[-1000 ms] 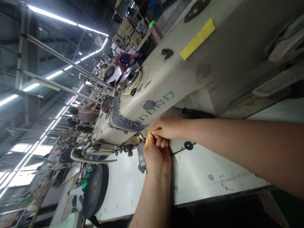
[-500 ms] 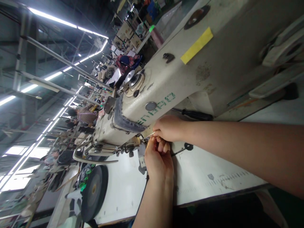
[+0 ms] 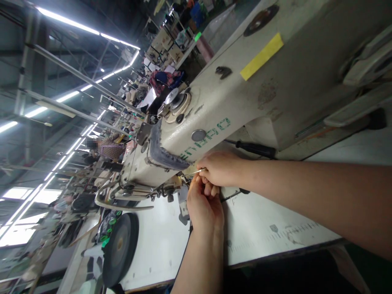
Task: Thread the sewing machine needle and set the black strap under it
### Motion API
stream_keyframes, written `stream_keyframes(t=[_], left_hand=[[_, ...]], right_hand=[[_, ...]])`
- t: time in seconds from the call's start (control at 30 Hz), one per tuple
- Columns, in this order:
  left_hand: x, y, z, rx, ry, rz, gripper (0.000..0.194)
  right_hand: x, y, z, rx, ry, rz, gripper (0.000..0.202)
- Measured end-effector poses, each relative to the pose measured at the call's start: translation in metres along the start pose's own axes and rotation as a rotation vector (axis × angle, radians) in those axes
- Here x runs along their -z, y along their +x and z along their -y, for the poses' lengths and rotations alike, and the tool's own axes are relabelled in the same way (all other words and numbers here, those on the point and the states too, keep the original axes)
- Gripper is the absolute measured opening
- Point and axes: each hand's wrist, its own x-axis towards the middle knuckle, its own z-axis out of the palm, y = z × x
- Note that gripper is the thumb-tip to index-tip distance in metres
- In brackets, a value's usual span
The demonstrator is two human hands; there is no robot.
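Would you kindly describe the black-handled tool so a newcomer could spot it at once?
Find the big beige sewing machine bearing a yellow strip. Under its arm, just beyond the right hand, lies the tool. Its long black handle stands out against the pale machine.

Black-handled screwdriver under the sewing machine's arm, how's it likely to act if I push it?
The black-handled screwdriver should stay stiff, judging by its straight shaft. The thicker handle suggests it's heavier that end. It might roll, as the handle looks rounded.
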Motion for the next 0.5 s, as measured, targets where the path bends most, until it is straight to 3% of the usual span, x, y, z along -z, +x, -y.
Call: stream_keyframes(t=[0.2, 0.33, 0.43, 0.5], left_hand=[[0.004, -0.034, -0.012, 0.187, 0.096, 0.063, 0.006], [0.030, -0.066, -0.038, 0.333, 0.347, 0.287, 0.028], [0.059, -0.073, -0.068, 0.218, 0.657, 0.368, 0.042], [0.079, -0.065, -0.090, 0.138, 0.945, 0.361, 0.042]], right_hand=[[-0.001, -0.001, -0.009, 0.041, -0.107, -0.047, 0.022], [-0.004, -0.001, -0.019, 0.122, -0.264, -0.179, 0.024], [-0.006, -0.002, -0.021, 0.113, -0.373, -0.242, 0.021], [-0.008, -0.003, -0.021, 0.087, -0.453, -0.274, 0.020]])
